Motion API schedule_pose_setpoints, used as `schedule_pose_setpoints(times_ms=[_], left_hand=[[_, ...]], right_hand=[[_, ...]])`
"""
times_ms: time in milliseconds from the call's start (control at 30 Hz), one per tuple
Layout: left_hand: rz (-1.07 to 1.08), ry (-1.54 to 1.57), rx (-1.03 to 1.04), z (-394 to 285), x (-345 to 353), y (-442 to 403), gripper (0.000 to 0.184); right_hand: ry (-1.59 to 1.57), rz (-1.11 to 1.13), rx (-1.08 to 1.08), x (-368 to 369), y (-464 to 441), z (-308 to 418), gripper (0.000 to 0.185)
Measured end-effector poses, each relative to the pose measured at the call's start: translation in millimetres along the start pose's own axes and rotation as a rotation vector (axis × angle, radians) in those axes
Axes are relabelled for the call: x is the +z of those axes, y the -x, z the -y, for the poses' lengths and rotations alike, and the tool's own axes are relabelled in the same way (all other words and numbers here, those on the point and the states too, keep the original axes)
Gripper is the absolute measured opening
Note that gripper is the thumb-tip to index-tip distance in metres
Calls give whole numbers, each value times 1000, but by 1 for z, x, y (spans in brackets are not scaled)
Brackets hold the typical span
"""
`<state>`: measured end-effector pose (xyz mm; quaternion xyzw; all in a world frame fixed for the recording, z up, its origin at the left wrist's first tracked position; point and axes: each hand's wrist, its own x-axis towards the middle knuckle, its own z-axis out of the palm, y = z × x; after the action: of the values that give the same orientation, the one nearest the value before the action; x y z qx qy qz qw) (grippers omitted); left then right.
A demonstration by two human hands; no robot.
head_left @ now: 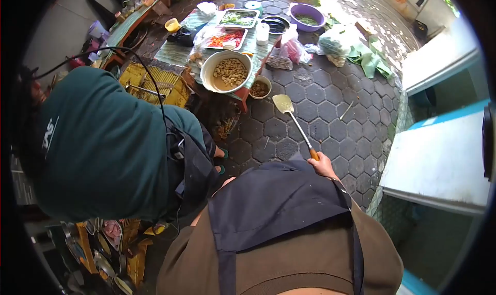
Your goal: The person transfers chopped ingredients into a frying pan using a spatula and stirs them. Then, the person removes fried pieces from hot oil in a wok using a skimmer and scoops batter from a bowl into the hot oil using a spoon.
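Observation:
My right hand (323,166) is closed around the wooden handle of a long metal wok spatula (297,120). The spatula points forward and a little left over the paving, its broad blade stained yellowish. Only a sliver of my left hand (229,181) shows beside the dark apron (279,199), and its fingers are hidden. Ahead of me, a large pot (208,70) with brownish chunks of food stands at the corner of a low table. A smaller bowl (260,87) of brown food is on the ground beside that corner.
A person in a green shirt (108,145) bends close on my left. The low table (173,52) holds trays of chopped red (227,38) and green (239,18) vegetables. A purple basin (307,17) and plastic bags (336,44) lie beyond. White-and-blue cabinets (439,163) stand right.

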<state>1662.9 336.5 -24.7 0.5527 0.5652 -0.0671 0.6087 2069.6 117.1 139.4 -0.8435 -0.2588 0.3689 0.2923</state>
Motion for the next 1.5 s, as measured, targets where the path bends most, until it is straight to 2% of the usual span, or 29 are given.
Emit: schedule_pose_setpoints(times_ms=[133, 200, 300, 367, 567, 700, 800, 933, 1067, 1267, 1367, 1400, 1467, 1500], left_hand=[[-74, 149, 31, -96, -16, -46, 25], [-132, 195, 21, -127, -27, -66, 25], [-250, 213, -48, -150, -51, -90, 24], [-322, 198, -125, -159, -68, -98, 24], [-506, 329, -290, -187, -88, -116, 24], [-589, 457, -331, -209, -82, -123, 23], [-570, 485, -350, -209, -48, -136, 23], [-429, 418, -323, -203, 17, -157, 23], [-361, 428, -284, -223, 50, -178, 22], [-475, 645, -274, -290, 58, -221, 22], [-622, 829, -309, -308, 86, -256, 16], [-669, 868, -310, -310, 102, -249, 16], [-774, 1003, -265, -336, 119, -263, 14], [-759, 1008, -282, -349, 124, -265, 14]], right_hand=[[89, 6, -54, -21, -103, 41, 33], [120, 62, -35, -24, -181, 45, 42], [192, 114, -115, -45, -277, 107, 42], [323, 69, -285, -52, -341, 144, 42], [537, 193, -353, -57, -498, 261, 37], [682, 203, -327, -21, -581, 314, 38], [702, 262, -272, 10, -623, 358, 38], [715, 282, -227, 46, -657, 405, 32], [821, 352, -256, 83, -691, 439, 31], [893, 526, -401, 134, -738, 482, 31], [796, 472, -426, 166, -774, 485, 40], [905, 546, -600, 167, -792, 477, 40], [917, 527, -435, 159, -807, 479, 28], [962, 520, -547, 151, -820, 473, 27]])
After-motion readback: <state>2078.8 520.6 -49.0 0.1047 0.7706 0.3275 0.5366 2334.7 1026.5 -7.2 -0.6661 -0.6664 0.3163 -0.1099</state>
